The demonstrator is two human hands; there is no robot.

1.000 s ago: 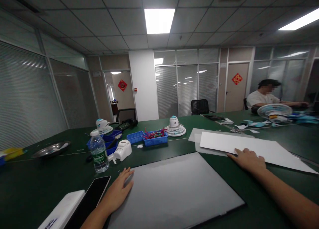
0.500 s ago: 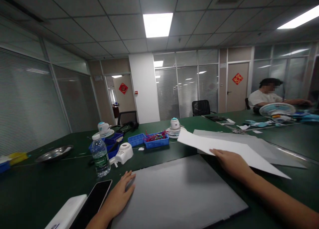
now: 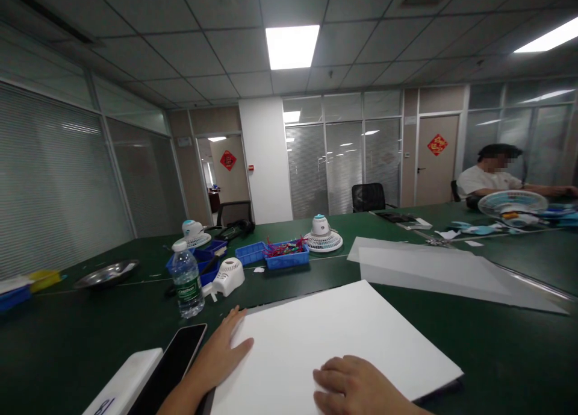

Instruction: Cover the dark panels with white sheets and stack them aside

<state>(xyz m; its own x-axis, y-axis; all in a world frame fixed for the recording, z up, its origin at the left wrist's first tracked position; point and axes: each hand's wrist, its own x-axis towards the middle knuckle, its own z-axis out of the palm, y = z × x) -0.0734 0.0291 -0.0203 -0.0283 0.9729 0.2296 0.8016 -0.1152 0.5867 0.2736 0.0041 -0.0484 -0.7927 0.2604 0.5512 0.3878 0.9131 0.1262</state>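
A white sheet of paper (image 3: 334, 336) lies flat on a grey board in front of me on the green table (image 3: 81, 324). My left hand (image 3: 221, 352) rests open with its fingers on the sheet's left edge. My right hand (image 3: 356, 388) lies on the sheet near its front edge, fingers loosely curled and pressing down, holding nothing. A stack of more white sheets (image 3: 433, 270) lies to the right, farther back.
A black phone (image 3: 174, 367) and a white box (image 3: 121, 382) lie by my left wrist. Behind stand a water bottle (image 3: 186, 280), blue trays (image 3: 280, 255), small white fans (image 3: 322, 236) and a metal dish (image 3: 106, 272). A person sits at the far right.
My right hand lifted one white sheet from the stack at the right, carried it left and laid it on the grey board. My left hand stayed at the board's left edge.
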